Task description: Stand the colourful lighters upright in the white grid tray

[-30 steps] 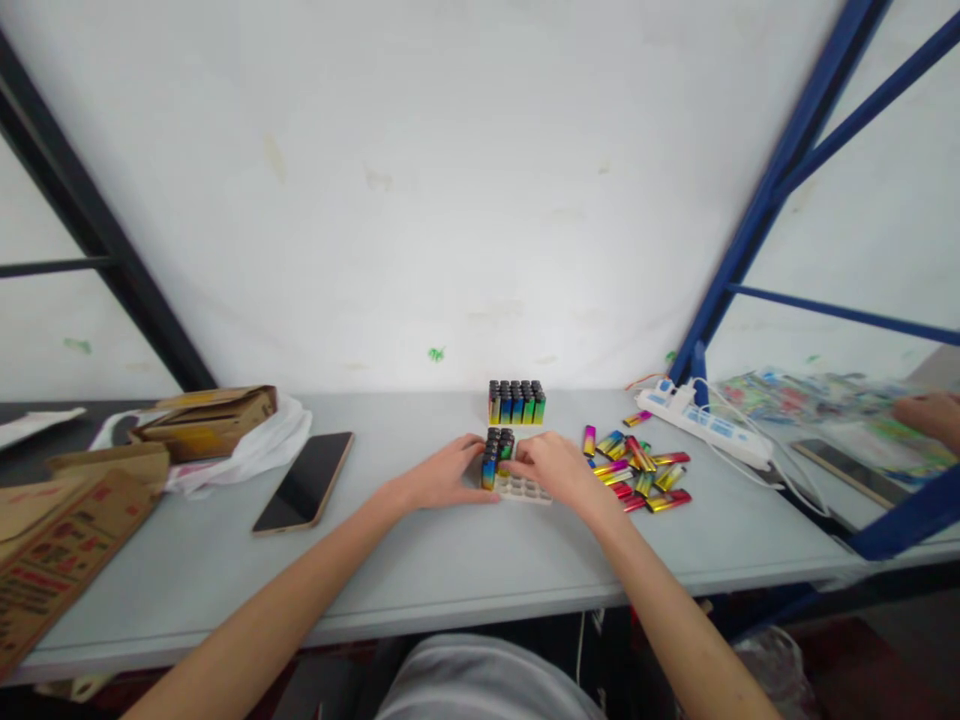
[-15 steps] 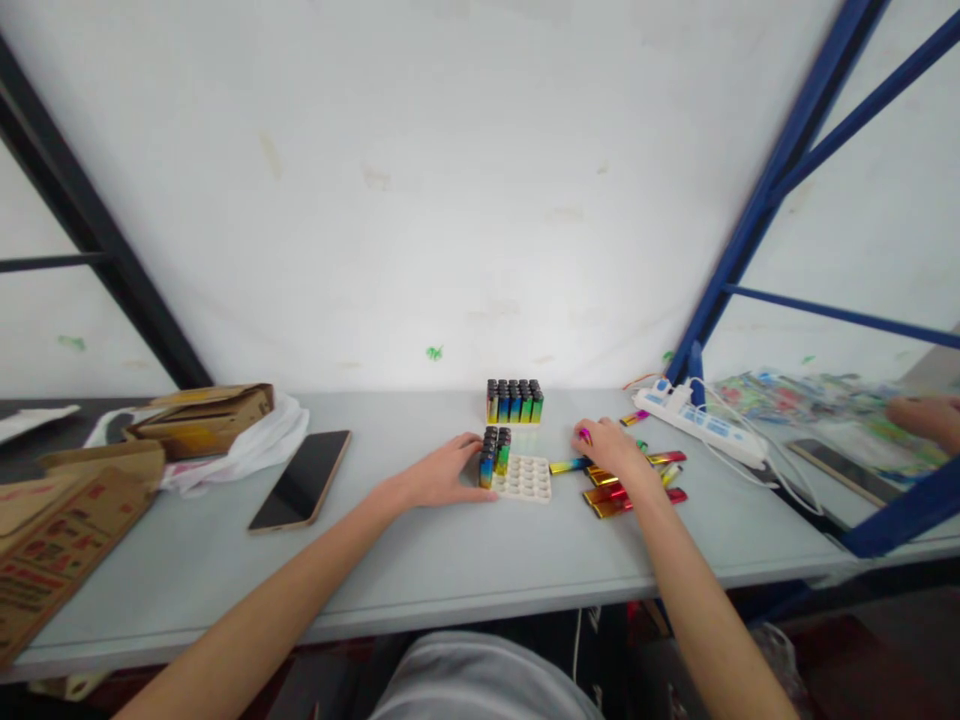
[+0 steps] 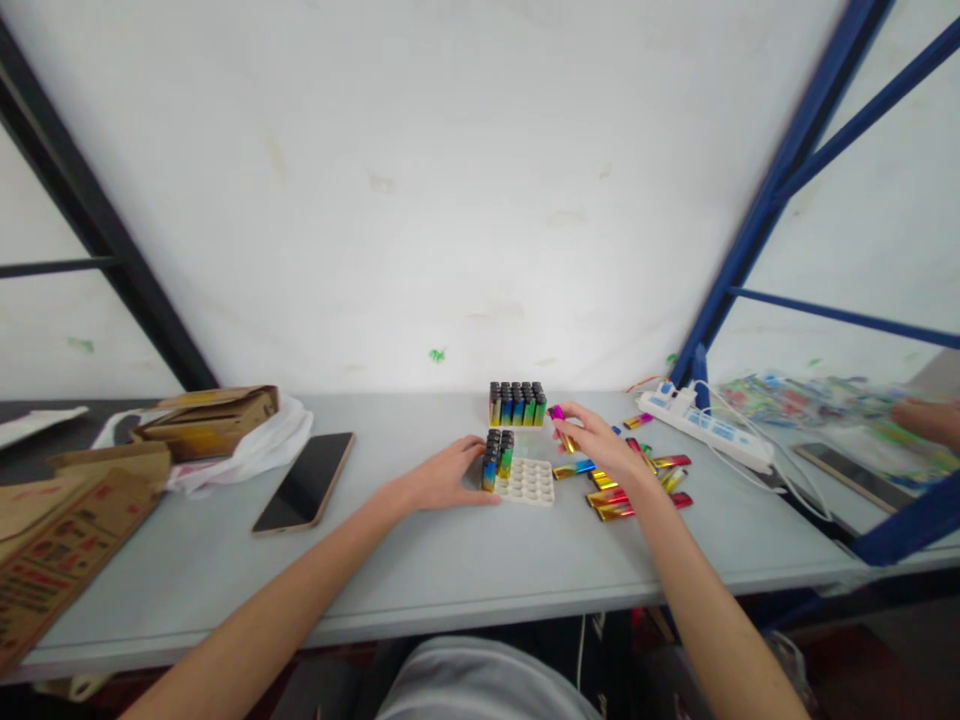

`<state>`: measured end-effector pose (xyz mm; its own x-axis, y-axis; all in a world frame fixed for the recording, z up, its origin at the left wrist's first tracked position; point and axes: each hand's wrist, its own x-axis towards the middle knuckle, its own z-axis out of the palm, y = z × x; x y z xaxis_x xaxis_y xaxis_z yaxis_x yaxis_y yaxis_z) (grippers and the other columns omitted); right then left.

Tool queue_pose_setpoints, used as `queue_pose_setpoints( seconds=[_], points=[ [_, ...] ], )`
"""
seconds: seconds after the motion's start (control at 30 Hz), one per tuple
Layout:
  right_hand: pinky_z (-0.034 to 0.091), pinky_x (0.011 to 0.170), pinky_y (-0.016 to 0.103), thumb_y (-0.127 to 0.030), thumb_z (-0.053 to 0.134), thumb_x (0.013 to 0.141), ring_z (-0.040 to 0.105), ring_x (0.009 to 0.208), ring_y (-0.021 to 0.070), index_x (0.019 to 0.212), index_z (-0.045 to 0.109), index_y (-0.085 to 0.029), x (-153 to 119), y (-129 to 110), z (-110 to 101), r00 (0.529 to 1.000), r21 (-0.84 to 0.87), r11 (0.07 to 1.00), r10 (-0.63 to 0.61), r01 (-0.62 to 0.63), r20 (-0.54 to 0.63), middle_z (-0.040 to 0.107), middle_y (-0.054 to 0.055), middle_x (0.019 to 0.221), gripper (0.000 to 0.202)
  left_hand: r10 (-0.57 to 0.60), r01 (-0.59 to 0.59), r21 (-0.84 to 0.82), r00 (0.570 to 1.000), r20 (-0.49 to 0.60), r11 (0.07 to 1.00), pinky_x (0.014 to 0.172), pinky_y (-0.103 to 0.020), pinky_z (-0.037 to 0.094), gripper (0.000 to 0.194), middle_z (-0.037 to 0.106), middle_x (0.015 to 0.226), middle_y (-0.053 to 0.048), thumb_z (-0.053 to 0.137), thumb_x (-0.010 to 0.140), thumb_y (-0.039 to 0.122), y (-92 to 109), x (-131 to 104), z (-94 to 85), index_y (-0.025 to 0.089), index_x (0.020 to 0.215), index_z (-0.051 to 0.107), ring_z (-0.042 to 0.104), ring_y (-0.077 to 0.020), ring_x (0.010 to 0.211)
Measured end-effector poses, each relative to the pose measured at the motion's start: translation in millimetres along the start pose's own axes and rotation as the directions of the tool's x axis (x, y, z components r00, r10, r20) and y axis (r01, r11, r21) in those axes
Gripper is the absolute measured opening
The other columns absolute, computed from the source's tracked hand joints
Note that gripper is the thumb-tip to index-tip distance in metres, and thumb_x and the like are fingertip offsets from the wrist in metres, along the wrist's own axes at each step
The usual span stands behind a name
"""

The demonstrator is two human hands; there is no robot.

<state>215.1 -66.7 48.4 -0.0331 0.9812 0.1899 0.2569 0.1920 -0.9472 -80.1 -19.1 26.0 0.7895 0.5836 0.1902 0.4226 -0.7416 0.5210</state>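
Note:
My left hand braces the left side of a white tray with round pockets, thumb at its near corner and fingers behind. Several black-topped lighters with shiny blue, green and gold bodies stand upright in the tray's left pockets. Just right of the tray and above the table, my right hand pinches a shiny pink and gold lighter in its fingertips, tilted. Below that hand lies a loose pile of shiny red, gold and blue lighters, partly hidden by my wrist.
Behind the tray stands a full block of upright lighters. A phone and cardboard boxes lie to the left. On the right are a white power strip with cables, a blue frame post and another person's hand.
My right hand has lifted from the pile and moved left toward the tray, carrying the pink and gold lighter. My left hand stays at the tray.

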Motion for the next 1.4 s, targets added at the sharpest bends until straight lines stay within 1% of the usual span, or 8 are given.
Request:
queue_pose_setpoints(
  seconds=[0.13,0.27,0.4,0.5,0.67,0.93,1.23,1.4],
  points=[
    [0.031,0.046,0.021,-0.062,0.062,0.089,0.046,0.051,0.0097,0.098,0.051,-0.024,-8,-23,20,0.995,0.204,0.976,0.056,-0.072,0.080,0.055,-0.006,0.068,0.041,0.007,-0.007,-0.001,1.000,-0.004,1.000,0.116,-0.048,0.045,0.070,0.059,0.140,-0.015,0.081,0.079,0.059,0,0,0.5,0.020,0.133,0.063,0.058,-0.0366,0.129],
    [0.017,0.042,0.020,-0.066,0.059,0.091,0.022,0.043,0.0071,0.102,0.049,-0.027,-11,-36,39,0.994,0.201,0.977,0.060,-0.077,0.091,0.037,-0.012,0.061,0.042,0.021,-0.021,-0.003,1.000,-0.009,1.000,0.115,-0.048,0.045,0.069,0.059,0.140,-0.015,0.081,0.079,0.059,-1,0,1.1,0.019,0.133,0.062,0.058,-0.0362,0.129],
    [0.024,0.046,0.022,-0.063,0.057,0.093,0.031,0.049,0.0099,0.101,0.057,-0.025,-10,-33,54,0.997,0.056,0.996,-0.071,0.072,-0.009,0.039,-0.009,0.062,0.038,0.018,-0.018,0.003,1.000,-0.003,1.000,0.115,-0.047,0.045,0.069,0.059,0.139,-0.016,0.081,0.079,0.059,-1,0,1.0,0.018,0.132,0.063,0.058,-0.0367,0.130],
    [0.030,0.053,0.025,-0.061,0.057,0.092,0.040,0.057,0.0122,0.079,0.060,-0.020,-10,-26,62,0.976,-0.129,0.978,-0.179,0.164,-0.121,0.043,-0.005,0.061,0.043,0.033,-0.033,0.003,0.999,0.007,0.999,0.117,-0.047,0.044,0.069,0.059,0.139,-0.015,0.081,0.081,0.058,-1,0,0.8,0.017,0.133,0.062,0.057,-0.0365,0.130],
    [0.025,0.054,0.028,-0.055,0.055,0.086,0.035,0.056,0.0122,0.055,0.047,-0.020,-11,-17,68,0.954,-0.279,0.955,-0.173,0.102,-0.243,0.036,-0.004,0.054,0.047,0.036,-0.037,0.019,0.999,0.014,0.999,0.117,-0.048,0.044,0.072,0.059,0.140,-0.016,0.080,0.081,0.059,-2,0,1.2,0.016,0.135,0.060,0.056,-0.0369,0.131],
    [0.024,0.053,0.028,-0.045,0.052,0.077,0.034,0.055,0.0119,0.053,0.040,-0.022,-12,-18,69,0.957,-0.303,0.948,-0.170,0.094,-0.234,0.033,-0.004,0.054,0.035,0.028,-0.028,0.014,1.000,-0.001,1.000,0.115,-0.045,0.045,0.069,0.059,0.140,-0.015,0.081,0.080,0.058,-1,0,1.1,0.018,0.133,0.062,0.058,-0.0359,0.130],
    [0.026,0.056,0.029,-0.056,0.051,0.086,0.036,0.056,0.0132,0.055,0.045,-0.021,-14,-23,71,0.946,-0.345,0.930,-0.217,0.126,-0.240,0.038,-0.003,0.053,0.047,0.025,-0.025,0.010,1.000,0.000,1.000,0.116,-0.046,0.045,0.072,0.059,0.140,-0.015,0.081,0.080,0.058,0,0,1.3,0.017,0.135,0.061,0.058,-0.0358,0.131],
    [0.024,0.055,0.028,-0.048,0.051,0.081,0.035,0.056,0.0124,0.055,0.039,-0.023,-14,-21,71,0.943,-0.373,0.918,-0.232,0.132,-0.238,0.035,-0.004,0.054,0.039,0.041,-0.041,0.015,0.999,-0.007,0.999,0.116,-0.047,0.045,0.069,0.060,0.138,-0.015,0.081,0.080,0.058,0,0,0.6,0.017,0.133,0.062,0.058,-0.0361,0.130]
  ],
)
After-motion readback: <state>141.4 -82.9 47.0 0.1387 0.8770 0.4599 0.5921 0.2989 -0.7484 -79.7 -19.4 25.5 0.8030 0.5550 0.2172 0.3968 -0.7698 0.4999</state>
